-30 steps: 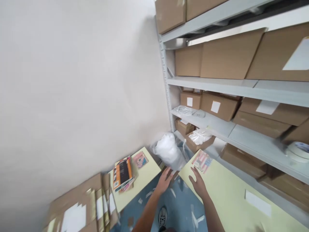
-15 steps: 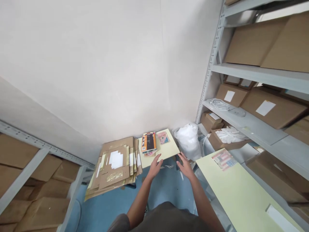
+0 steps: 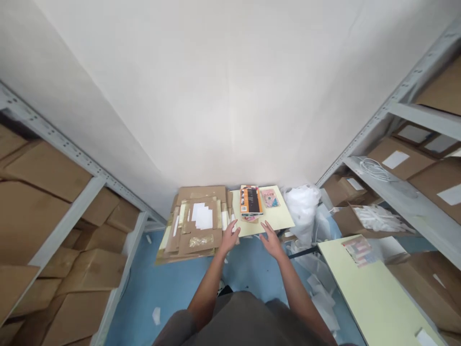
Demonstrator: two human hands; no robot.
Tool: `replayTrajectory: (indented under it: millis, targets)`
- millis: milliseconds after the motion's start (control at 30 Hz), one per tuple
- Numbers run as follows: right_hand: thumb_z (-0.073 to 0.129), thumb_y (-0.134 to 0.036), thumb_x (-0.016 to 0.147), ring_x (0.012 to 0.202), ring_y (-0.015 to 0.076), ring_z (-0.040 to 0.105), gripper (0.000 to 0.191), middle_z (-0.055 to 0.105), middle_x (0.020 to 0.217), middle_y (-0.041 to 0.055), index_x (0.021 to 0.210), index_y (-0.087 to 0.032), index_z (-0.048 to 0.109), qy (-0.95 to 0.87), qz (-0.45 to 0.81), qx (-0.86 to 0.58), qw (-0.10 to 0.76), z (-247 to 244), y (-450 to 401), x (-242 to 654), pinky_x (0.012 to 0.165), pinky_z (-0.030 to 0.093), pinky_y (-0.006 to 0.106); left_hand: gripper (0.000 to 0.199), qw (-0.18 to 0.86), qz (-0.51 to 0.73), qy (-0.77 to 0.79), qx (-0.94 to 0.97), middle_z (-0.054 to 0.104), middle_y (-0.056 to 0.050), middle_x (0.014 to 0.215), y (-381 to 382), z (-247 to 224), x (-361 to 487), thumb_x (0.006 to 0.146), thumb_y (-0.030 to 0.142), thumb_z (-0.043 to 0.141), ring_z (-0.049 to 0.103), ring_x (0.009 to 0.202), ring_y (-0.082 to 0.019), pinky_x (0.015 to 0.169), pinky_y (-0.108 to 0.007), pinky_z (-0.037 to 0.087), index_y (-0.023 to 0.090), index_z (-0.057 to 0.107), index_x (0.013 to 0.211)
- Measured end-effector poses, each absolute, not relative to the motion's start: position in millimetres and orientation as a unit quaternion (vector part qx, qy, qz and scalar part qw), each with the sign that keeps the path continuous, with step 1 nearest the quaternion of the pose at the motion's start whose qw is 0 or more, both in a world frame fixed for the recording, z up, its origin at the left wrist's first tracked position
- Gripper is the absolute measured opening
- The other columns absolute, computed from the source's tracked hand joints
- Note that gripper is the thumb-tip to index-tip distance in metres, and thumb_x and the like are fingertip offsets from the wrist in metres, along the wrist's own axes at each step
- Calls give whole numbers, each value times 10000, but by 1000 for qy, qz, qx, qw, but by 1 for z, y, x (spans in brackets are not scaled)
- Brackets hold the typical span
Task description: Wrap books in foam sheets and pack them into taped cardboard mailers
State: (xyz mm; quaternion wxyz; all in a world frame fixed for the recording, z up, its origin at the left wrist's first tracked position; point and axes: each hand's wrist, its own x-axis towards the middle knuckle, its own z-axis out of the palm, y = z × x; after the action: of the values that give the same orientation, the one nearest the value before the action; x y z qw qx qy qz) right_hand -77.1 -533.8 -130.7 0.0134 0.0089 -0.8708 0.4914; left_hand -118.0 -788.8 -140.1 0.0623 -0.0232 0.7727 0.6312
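Observation:
My left hand (image 3: 229, 236) is open and holds nothing, near the front edge of a pale yellow table (image 3: 284, 218), beside the flattened cardboard. My right hand (image 3: 270, 239) is also open, fingers apart, at the same edge. Between and beyond the hands lies a small stack of books (image 3: 251, 200), its top cover orange and black. A pink and blue booklet (image 3: 270, 198) lies flat to the right of the stack. On the left are piled flattened cardboard sheets (image 3: 187, 226) with white papers (image 3: 202, 216) on top.
Shelves of brown boxes (image 3: 86, 269) stand left, and another shelf (image 3: 414, 192) stands right. A white plastic bag (image 3: 301, 206) sits beside the table. A second yellow table (image 3: 374, 293) is at the lower right. Scraps lie on the blue floor (image 3: 137, 307).
The view has turned left, so the tables and right shelf appear further right and more of the left shelf shows. Both hands remain open, now closer to the book stack.

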Motion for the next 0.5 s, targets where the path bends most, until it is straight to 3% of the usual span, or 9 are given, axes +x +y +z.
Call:
replayTrajectory:
  millis: [100,367,500]
  targets:
    - [602,-420,947,1594,277,358,628,423,1704,62,1557,-278,565,-876,481,36,-19,-146,-581,-99,1318,289,494,575,50,638,766,-57,588,-128,1568,-843,-157,-129,934,483,685,532,1460,-302,1198,-453,446,234,645,1450]
    - [637,-320,915,1596,315,355,643,393,1713,137,1544,-203,574,-889,422,101,-147,-204,-711,-165,1300,314,517,629,66,602,771,-195,575,-174,1574,-995,-200,-138,883,375,742,507,1486,-320,1224,-445,402,165,620,1464]
    - [632,-237,866,1591,329,361,667,485,1658,128,1531,-198,585,-894,393,64,-207,-232,-759,-189,1311,282,537,661,77,561,785,-252,629,-191,1512,-1036,-214,-136,807,295,809,509,1482,-339,1234,-441,369,145,642,1428]
